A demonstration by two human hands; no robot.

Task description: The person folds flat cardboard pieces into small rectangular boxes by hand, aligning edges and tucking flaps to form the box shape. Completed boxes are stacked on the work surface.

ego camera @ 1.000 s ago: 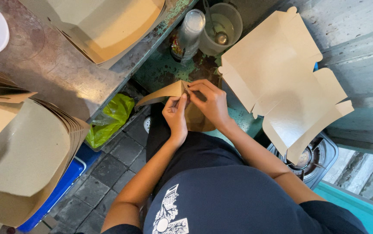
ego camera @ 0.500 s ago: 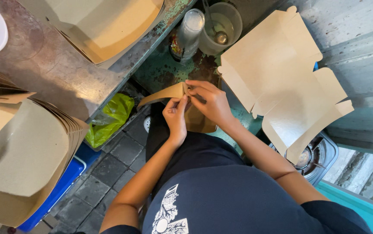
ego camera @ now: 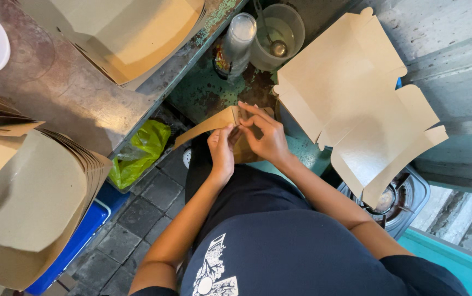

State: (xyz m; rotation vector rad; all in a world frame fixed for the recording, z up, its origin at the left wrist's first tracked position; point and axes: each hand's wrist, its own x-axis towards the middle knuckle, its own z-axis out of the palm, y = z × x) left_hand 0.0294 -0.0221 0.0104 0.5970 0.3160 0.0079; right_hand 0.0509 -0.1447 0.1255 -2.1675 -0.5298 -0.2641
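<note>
While both hands work low over the lap, these points matter:
Hands: left hand (ego camera: 222,151) and right hand (ego camera: 266,137) both pinch a corner of the brown cardboard blank (ego camera: 211,125), fingertips close together.
Place: the blank is held in the air, above the green worn table (ego camera: 200,93).
Risk: the flap may tear or fold crooked if the pinch slips.
Risk: an elbow could knock the unfolded box sheet (ego camera: 356,104) beside the stove burner (ego camera: 392,200).

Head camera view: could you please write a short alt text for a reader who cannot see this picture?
Seen from above, a person's left hand and right hand pinch a fold of a brown cardboard piece over their lap. A flat unfolded box blank lies to the right, above a gas burner; stacked cardboard sits at left, a green plastic bag below the counter.
</note>
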